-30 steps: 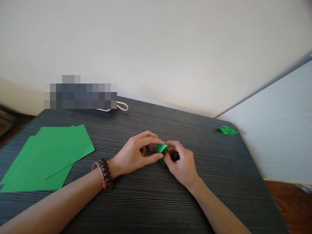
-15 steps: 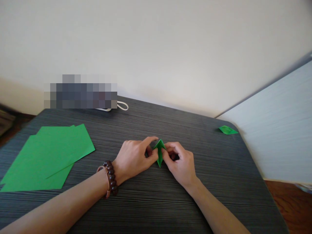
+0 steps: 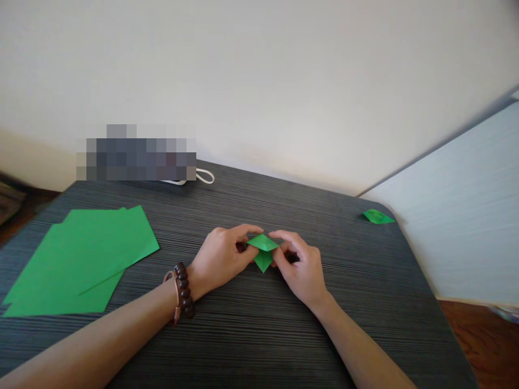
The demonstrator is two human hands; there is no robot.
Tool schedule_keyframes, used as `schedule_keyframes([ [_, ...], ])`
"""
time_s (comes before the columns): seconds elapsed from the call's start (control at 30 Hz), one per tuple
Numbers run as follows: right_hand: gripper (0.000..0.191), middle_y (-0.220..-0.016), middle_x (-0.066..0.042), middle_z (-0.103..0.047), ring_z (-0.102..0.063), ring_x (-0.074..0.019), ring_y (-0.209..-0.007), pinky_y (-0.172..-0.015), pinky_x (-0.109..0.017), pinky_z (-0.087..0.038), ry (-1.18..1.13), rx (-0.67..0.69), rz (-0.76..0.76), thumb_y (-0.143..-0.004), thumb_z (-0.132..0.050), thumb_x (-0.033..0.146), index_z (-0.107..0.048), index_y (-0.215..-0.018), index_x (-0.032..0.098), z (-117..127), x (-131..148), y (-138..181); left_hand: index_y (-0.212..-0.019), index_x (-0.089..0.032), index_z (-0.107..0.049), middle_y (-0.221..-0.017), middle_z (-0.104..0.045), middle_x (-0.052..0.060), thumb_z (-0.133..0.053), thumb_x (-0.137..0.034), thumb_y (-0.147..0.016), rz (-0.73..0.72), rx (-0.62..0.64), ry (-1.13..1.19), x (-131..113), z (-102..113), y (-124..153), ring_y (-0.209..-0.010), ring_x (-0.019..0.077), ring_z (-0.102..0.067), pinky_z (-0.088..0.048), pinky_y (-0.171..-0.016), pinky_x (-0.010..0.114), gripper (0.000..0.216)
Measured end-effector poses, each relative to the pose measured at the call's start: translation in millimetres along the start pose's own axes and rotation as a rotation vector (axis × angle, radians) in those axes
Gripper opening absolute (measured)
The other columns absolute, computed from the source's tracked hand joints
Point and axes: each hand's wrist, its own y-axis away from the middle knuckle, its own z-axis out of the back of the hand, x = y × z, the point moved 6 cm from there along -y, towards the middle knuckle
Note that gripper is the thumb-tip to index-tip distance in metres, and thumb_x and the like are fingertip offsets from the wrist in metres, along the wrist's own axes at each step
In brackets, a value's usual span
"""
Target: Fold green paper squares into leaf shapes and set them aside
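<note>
A small piece of folded green paper (image 3: 263,243) is held between my two hands, low over the middle of the table. Its upper part spreads wide like a flattened diamond, and a pointed part hangs toward me below it. My left hand (image 3: 223,254) pinches its left corner between thumb and index finger. At the right corner, my right hand (image 3: 303,265) grips it with the thumb below and the index finger along the upper edge. The other fingertips are partly hidden behind the paper. A bracelet of dark beads (image 3: 184,289) circles my left wrist.
Overlapping green paper sheets (image 3: 89,254) lie on the dark, ribbed table (image 3: 243,335) at the left. Another folded green paper piece (image 3: 378,216) rests near the right edge. At the back left is a blurred-out object (image 3: 138,156) with a white loop (image 3: 206,175). A wall stands behind.
The folded paper has gone from a narrow, upright shape with a centre groove to a wider one with its upper part spread sideways. Both index fingers have shifted to its top edge.
</note>
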Motion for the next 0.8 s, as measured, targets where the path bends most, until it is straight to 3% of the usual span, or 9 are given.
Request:
schedule_keyframes([
  [0.23, 0.023, -0.058, 0.004, -0.061, -0.058, -0.0086, -0.049, -0.053, -0.021, -0.048, -0.081, -0.029, 0.046, -0.085, -0.052, 0.016, -0.061, -0.105, 0.022, 4.1, 0.9, 0.7, -0.110, -0.020, -0.061, -0.065, -0.067, -0.003, -0.053, -0.028, -0.081, 0.008, 0.106, 0.179, -4.0, 0.5, -2.4, -0.052, 0.0099, -0.054, -0.040, -0.051, 0.019, 0.031],
  [0.43, 0.026, -0.059, 0.004, -0.064, -0.060, -0.0081, -0.048, -0.052, -0.019, -0.049, -0.123, -0.026, 0.054, -0.084, -0.053, 0.014, -0.058, -0.109, 0.021, 2.6, 3.6, 3.0, -0.108, -0.021, -0.061, -0.073, -0.070, -0.002, -0.054, -0.028, -0.080, 0.020, 0.077, 0.142, -4.0, 1.1, -2.0, -0.053, 0.0100, -0.055, -0.040, -0.052, 0.020, 0.030],
  [0.63, 0.029, -0.056, 0.005, -0.063, -0.059, -0.0089, -0.046, -0.051, -0.020, -0.049, -0.104, -0.061, 0.024, -0.081, -0.056, 0.014, -0.055, -0.109, 0.019, 2.1, 5.2, 3.0, -0.108, -0.025, -0.061, -0.079, -0.070, -0.002, -0.055, -0.030, -0.080, 0.030, 0.128, 0.050, -5.1, -3.8, 1.3, -0.054, 0.0102, -0.056, -0.039, -0.051, 0.020, 0.030],
  [0.8, 0.029, -0.055, 0.004, -0.064, -0.060, -0.0095, -0.046, -0.051, -0.020, -0.050, -0.103, -0.047, 0.007, -0.078, -0.056, 0.010, -0.055, -0.106, 0.018, 3.7, 2.7, 2.1, -0.107, -0.024, -0.061, -0.085, -0.072, -0.003, -0.055, -0.025, -0.078, 0.056, 0.137, 0.127, -0.9, -1.7, -0.8, -0.058, 0.0112, -0.059, -0.043, -0.055, 0.021, 0.030],
])
